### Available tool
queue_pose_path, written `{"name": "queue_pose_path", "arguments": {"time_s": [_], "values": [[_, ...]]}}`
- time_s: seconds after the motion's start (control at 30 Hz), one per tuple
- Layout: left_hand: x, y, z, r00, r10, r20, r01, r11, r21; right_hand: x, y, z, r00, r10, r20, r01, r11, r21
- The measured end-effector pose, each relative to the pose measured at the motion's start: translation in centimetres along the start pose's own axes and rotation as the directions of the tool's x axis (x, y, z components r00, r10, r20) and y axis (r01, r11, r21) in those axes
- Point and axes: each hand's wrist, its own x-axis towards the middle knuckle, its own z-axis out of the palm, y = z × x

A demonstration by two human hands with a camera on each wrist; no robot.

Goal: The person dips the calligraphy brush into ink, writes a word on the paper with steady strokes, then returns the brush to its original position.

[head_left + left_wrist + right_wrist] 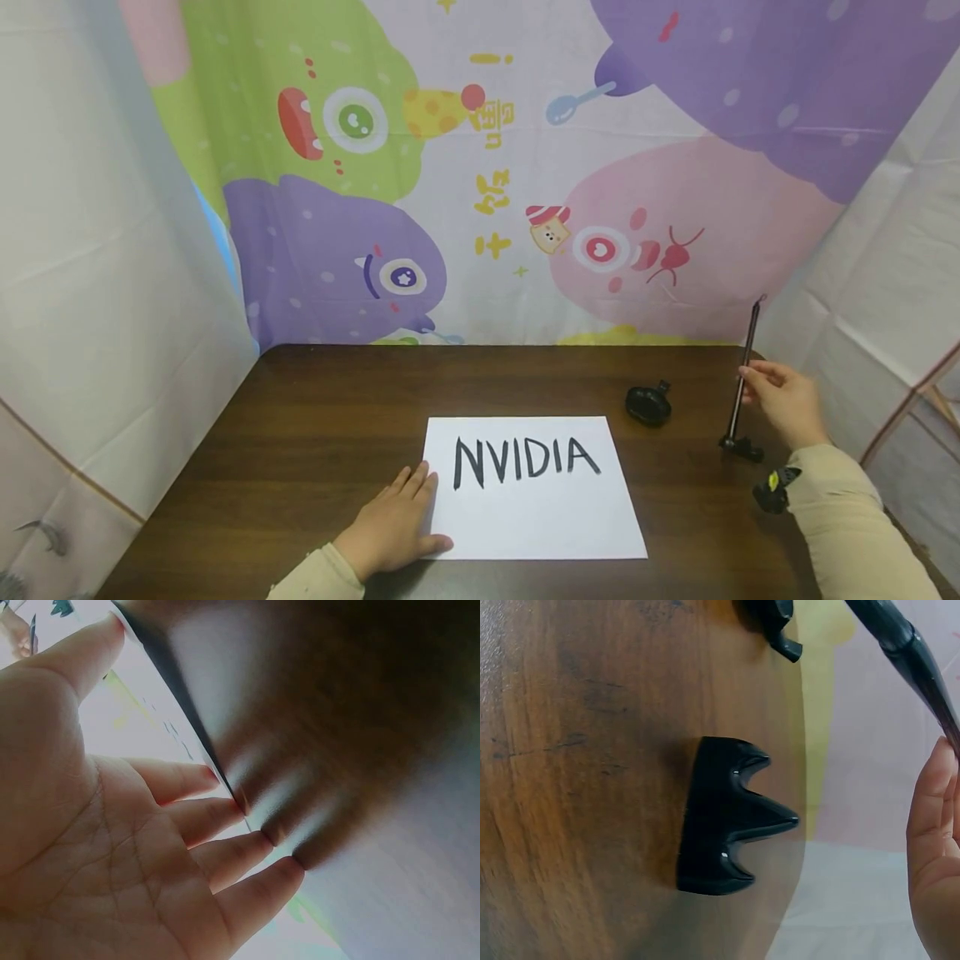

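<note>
A white sheet of paper (536,525) bearing "NVIDIA" in black strokes lies on the table. My left hand (393,517) rests at its left edge, fingers spread and thumb on the lower corner; the left wrist view shows the palm side and straight fingers (259,900). On the right, my right hand (787,404) pinches the dark handle of a writing brush (744,367), a loop at its upper end. The brush stands nearly upright, its lower end by a black peaked brush rest (742,450). That rest (731,817) shows two notches in the right wrist view.
A black round inkstone-like dish (648,404) sits between the paper and the brush rest. A small black device (774,490) is at the right sleeve. Behind the dark wooden table (337,392) hangs a cartoon-printed curtain (495,292), with white cloth at both sides.
</note>
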Motion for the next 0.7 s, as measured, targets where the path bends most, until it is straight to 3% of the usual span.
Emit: {"name": "queue_pose_path", "arguments": {"time_s": [0.3, 0.7], "values": [[0.1, 0.0, 0.0, 1.0, -0.007, 0.008, 0.007, 1.0, 0.007, 0.1, 0.9, 0.5, 1.0, 0.021, 0.008, -0.019, 0.981, -0.194], [0.1, 0.0, 0.1, 1.0, -0.008, 0.006, 0.008, 1.0, 0.005, -0.1, 2.8, 0.3, 0.995, 0.096, 0.022, -0.086, 0.955, -0.282]]}}
